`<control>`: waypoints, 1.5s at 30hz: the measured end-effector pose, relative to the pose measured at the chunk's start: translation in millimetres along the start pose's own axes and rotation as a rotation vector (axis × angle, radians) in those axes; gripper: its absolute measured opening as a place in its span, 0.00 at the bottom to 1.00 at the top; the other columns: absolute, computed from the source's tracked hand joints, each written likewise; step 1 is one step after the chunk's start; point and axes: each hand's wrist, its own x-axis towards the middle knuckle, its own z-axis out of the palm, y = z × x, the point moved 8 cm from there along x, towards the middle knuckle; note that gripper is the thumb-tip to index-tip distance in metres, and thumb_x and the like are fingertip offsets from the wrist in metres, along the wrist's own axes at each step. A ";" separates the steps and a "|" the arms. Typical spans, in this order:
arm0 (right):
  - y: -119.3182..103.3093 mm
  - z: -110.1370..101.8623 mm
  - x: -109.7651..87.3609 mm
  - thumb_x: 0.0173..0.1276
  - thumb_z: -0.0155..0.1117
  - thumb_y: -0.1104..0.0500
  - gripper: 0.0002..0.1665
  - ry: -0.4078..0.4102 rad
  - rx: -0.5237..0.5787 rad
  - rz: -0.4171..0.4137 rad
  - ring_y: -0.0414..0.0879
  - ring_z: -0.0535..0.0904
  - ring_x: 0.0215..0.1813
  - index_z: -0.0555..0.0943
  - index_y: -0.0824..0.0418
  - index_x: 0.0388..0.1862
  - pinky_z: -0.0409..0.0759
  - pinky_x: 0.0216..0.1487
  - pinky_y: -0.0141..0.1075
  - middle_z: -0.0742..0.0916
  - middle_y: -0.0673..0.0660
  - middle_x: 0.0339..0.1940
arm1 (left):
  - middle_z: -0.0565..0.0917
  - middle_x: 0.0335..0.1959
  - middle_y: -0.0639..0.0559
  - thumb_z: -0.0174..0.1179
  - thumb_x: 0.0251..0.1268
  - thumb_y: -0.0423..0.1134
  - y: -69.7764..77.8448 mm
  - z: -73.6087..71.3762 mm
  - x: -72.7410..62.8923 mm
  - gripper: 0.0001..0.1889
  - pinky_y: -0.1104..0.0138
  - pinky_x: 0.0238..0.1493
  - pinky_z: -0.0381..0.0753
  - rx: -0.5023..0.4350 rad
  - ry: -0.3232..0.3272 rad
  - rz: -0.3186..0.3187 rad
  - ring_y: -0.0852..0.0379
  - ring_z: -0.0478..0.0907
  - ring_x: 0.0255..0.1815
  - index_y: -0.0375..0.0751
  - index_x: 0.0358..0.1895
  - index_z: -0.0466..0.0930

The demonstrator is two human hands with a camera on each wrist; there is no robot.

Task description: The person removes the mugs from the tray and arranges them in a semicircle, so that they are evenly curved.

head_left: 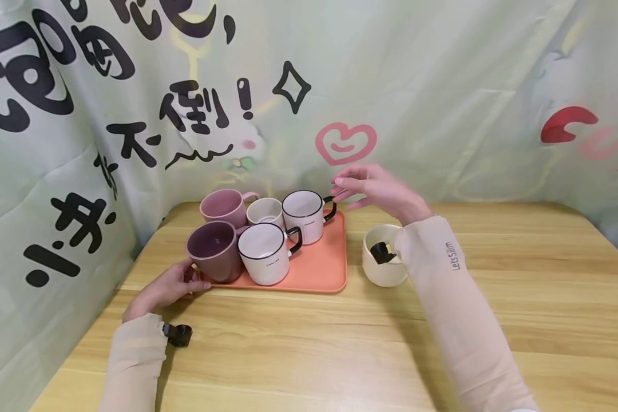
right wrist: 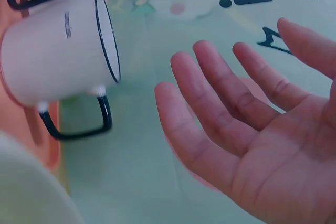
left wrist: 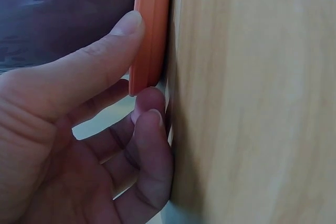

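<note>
An orange tray [head_left: 321, 269] carries several mugs. My left hand [head_left: 170, 284] grips its front left corner, thumb [left wrist: 113, 45] on the rim and other fingers curled by the edge. Close to that hand stands a dark purple mug [head_left: 216, 260], with a pink mug [head_left: 222, 205] behind it. A small cream cup [head_left: 265, 212] sits at the tray's back. Two white ribbed mugs with black rims and handles stand on it, a front one [head_left: 265, 260] and a back one [head_left: 305, 220]. My right hand [head_left: 373, 186] hovers, fingers spread and holding nothing, near the back mug's handle [right wrist: 79, 132].
Right of the tray, a cream cup [head_left: 383, 272] stands on the wooden table [head_left: 309, 349], partly hidden by the right sleeve and wrist camera. A printed cloth [head_left: 422, 91] hangs along the table's back and left.
</note>
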 end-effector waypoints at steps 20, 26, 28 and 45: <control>9.9 57.8 14.4 0.78 0.58 0.59 0.19 -0.061 0.058 0.006 0.65 0.81 0.58 0.76 0.72 0.60 0.77 0.59 0.56 0.83 0.70 0.55 | 0.72 0.31 0.47 0.66 0.67 0.28 -0.2 -0.7 1.7 0.26 0.67 0.28 0.77 -0.036 -0.013 0.005 0.54 0.72 0.28 0.22 0.60 0.63; 14.2 72.2 22.7 0.78 0.57 0.62 0.22 -0.094 0.091 -0.007 0.66 0.79 0.60 0.73 0.76 0.63 0.75 0.61 0.57 0.83 0.71 0.57 | 0.71 0.32 0.46 0.66 0.67 0.28 -1.4 -2.2 0.8 0.25 0.66 0.28 0.77 -0.016 -0.011 -0.008 0.53 0.71 0.30 0.22 0.59 0.63; 15.8 76.3 24.6 0.78 0.57 0.62 0.22 -0.104 0.097 -0.009 0.67 0.78 0.61 0.72 0.76 0.63 0.74 0.62 0.58 0.82 0.72 0.57 | 0.71 0.32 0.47 0.66 0.68 0.29 -1.9 -1.5 1.3 0.24 0.66 0.28 0.77 -0.013 -0.012 -0.010 0.53 0.71 0.30 0.22 0.58 0.64; 28.7 93.4 29.2 0.76 0.60 0.62 0.19 -0.144 0.020 -0.037 0.60 0.75 0.63 0.77 0.72 0.59 0.73 0.62 0.50 0.82 0.68 0.58 | 0.71 0.32 0.46 0.66 0.66 0.28 -2.5 -0.1 2.2 0.26 0.66 0.28 0.78 -0.042 -0.015 0.000 0.54 0.71 0.30 0.21 0.60 0.63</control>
